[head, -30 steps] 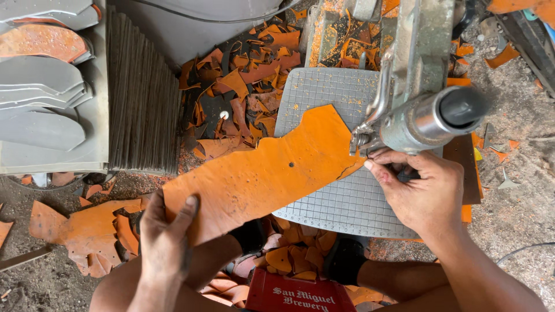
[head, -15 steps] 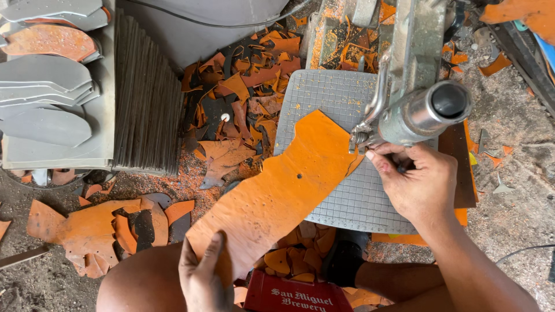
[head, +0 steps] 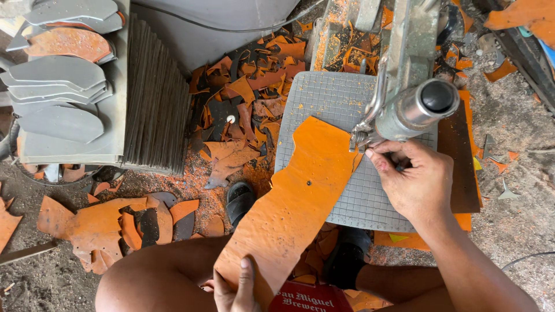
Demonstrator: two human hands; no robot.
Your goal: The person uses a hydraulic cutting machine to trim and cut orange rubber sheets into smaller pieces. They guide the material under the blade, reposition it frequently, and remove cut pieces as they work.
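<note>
Pinching orange sheet's (head: 300,202) near end, left hand (head: 236,289)

A leather sheet (head: 300,196) lies on the grid board (head: 324,104), under the machine head (head: 413,107). Scraps (head: 243,110) lie left of the board, with stacked cut pieces (head: 58,86) farther left.

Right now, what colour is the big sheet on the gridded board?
Orange sheet, seen best in the head view.

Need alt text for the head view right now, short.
A person's left hand grips the near end of a long orange leather sheet lying on a grey gridded cutting pad, while the right hand works beside a metal machine head. Leather scraps litter the ground.
</note>
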